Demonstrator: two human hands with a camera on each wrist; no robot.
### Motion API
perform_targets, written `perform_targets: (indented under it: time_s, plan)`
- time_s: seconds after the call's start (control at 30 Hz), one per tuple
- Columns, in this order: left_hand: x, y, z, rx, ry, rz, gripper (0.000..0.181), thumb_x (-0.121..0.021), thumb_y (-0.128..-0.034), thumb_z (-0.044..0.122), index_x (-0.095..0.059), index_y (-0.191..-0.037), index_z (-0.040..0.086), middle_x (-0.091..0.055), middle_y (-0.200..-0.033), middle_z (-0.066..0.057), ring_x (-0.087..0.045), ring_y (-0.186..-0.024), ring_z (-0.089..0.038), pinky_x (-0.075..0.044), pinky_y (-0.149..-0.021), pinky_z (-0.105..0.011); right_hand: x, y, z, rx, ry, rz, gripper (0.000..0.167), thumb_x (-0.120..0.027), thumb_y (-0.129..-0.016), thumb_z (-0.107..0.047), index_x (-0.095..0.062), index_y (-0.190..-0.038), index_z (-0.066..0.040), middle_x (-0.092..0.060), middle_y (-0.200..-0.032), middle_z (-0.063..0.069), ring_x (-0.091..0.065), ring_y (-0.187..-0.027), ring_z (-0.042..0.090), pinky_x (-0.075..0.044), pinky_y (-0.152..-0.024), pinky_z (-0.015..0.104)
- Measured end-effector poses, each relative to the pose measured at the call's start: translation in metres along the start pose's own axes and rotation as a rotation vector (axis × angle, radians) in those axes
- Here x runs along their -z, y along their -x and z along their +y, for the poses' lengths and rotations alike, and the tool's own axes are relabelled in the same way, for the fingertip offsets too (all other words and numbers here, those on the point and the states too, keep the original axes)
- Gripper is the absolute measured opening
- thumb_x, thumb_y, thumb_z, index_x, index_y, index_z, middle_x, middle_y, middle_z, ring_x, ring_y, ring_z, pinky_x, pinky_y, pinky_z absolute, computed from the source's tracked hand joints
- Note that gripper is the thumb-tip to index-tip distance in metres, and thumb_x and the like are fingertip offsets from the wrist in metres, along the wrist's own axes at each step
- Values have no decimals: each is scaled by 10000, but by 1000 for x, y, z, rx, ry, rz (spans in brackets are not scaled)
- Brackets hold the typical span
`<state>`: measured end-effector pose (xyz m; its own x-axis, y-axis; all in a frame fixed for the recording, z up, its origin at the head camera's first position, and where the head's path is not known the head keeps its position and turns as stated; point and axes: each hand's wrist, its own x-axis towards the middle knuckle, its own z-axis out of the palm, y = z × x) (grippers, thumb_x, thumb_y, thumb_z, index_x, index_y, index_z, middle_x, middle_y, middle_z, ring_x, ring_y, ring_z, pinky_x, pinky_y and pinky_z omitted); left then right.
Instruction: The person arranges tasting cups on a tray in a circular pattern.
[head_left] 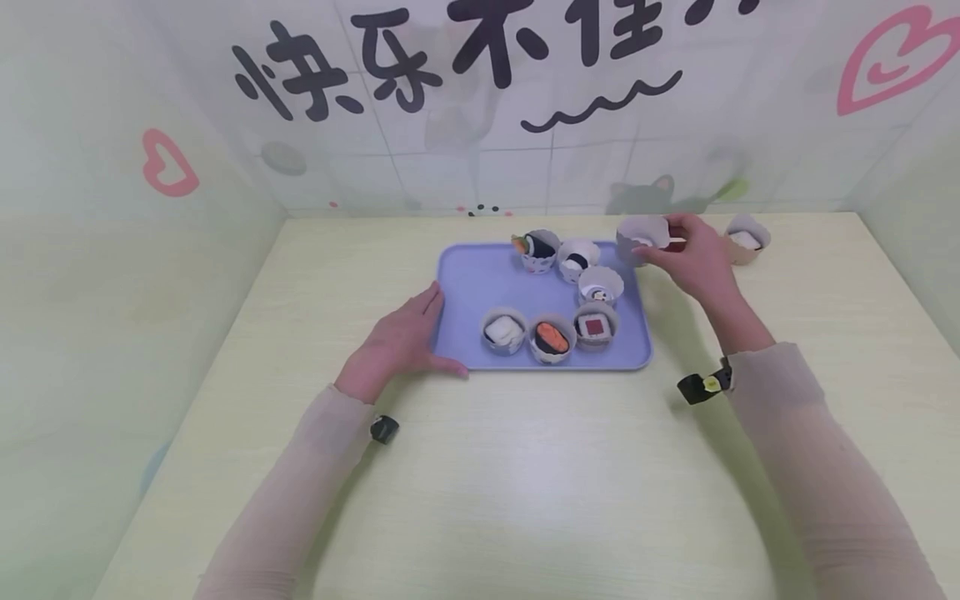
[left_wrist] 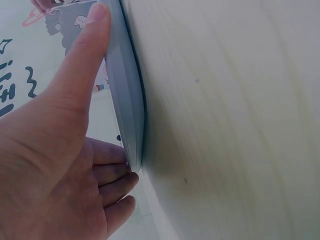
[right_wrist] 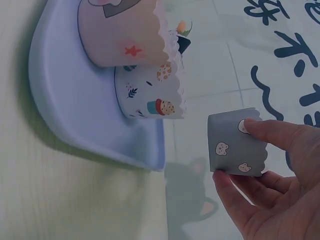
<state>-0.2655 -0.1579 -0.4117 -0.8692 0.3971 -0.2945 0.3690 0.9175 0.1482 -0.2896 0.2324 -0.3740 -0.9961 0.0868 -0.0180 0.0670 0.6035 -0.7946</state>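
Note:
My left hand (head_left: 401,337) rests on the near left corner of a blue tray (head_left: 472,283), fingers along its left side and thumb at its front edge. In the left wrist view, the straight thumb lies along the rim and the fingertips touch the side. My right hand (head_left: 697,258) pinches a grey paper baking cup (head_left: 637,237) with bear faces (right_wrist: 232,142), between thumb and fingers, beside the tray's far right corner. The head view shows something whitish inside it. Several paper cups stand on the tray, among them one with orange-topped sushi (head_left: 552,337) and one with a white piece (head_left: 505,331).
Right of my right hand, another paper cup (head_left: 745,240) with a white piece stands on the table (head_left: 495,483). A printed wall (head_left: 480,183) closes off the back. Dark devices (head_left: 705,387) sit at both wrists. A small red patch by the right fingers is unclear.

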Motion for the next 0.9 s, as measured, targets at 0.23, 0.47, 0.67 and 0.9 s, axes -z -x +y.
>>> perform_targets:
  time_s: [0.23,0.47,0.67,0.9]
  plan:
    - [0,0,0,3,-2,0,1381,-766,-669,732,-64,-1576,-38,-45,-1680,-190,-165,-1543,-370,-295,-1233,-479,-10,6,-17,43,0,-33,592,-726,-910,-245,-487,-1383,19,-565,-1375,242,-600,-1228,411,-524,-1017,497]
    - [-1,0,1,1,3,2,1381,-769,-668,730,-64,-1577,-35,-41,-1681,-185,-163,-1543,-369,-295,-1232,-478,-20,10,-30,72,2,-63,598,-719,-915,-236,-477,-1393,30,-567,-1383,244,-593,-1242,410,-524,-1029,509]
    - [-1,0,0,2,-9,3,1389,-762,-664,742,-61,-1576,-36,-45,-1680,-188,-168,-1542,-369,-306,-1227,-480,-33,11,-39,94,-1,-106,596,-720,-914,-230,-477,-1400,14,-577,-1368,233,-595,-1221,393,-523,-1025,508]
    - [-1,-1,0,1,-4,8,1385,-762,-663,744,-67,-1579,-29,-53,-1682,-184,-175,-1542,-365,-317,-1221,-484,-52,10,-49,121,3,-176,576,-740,-900,-221,-496,-1369,5,-592,-1343,219,-600,-1203,373,-531,-1020,496]
